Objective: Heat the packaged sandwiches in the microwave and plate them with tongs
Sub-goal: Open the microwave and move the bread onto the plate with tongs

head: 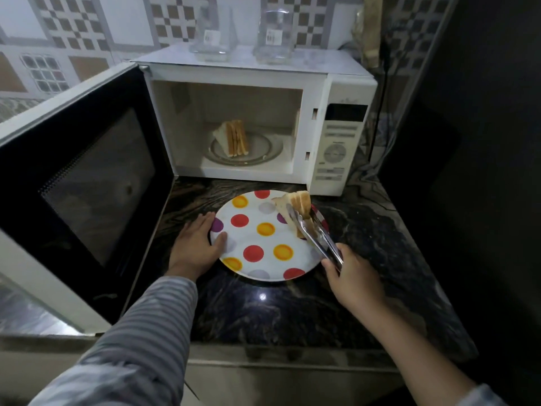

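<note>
A white microwave [336, 92] stands at the back of the counter with its door [87, 183] swung wide to the left. Inside, one sandwich [234, 139] stands on the glass turntable [263, 152]. In front lies a white plate [254, 241] with red, yellow and purple dots. My right hand [349, 276] grips metal tongs [319, 232], which clamp a second sandwich [297, 205] over the plate's far right edge. My left hand [196, 244] rests on the plate's left rim, thumb on top.
Two clear glass jars [209, 30] [273, 33] stand on top of the microwave. The dark marble counter [292, 312] ends at a front edge near me. A dark wall closes the right side, and a black cable [382, 92] hangs behind the microwave.
</note>
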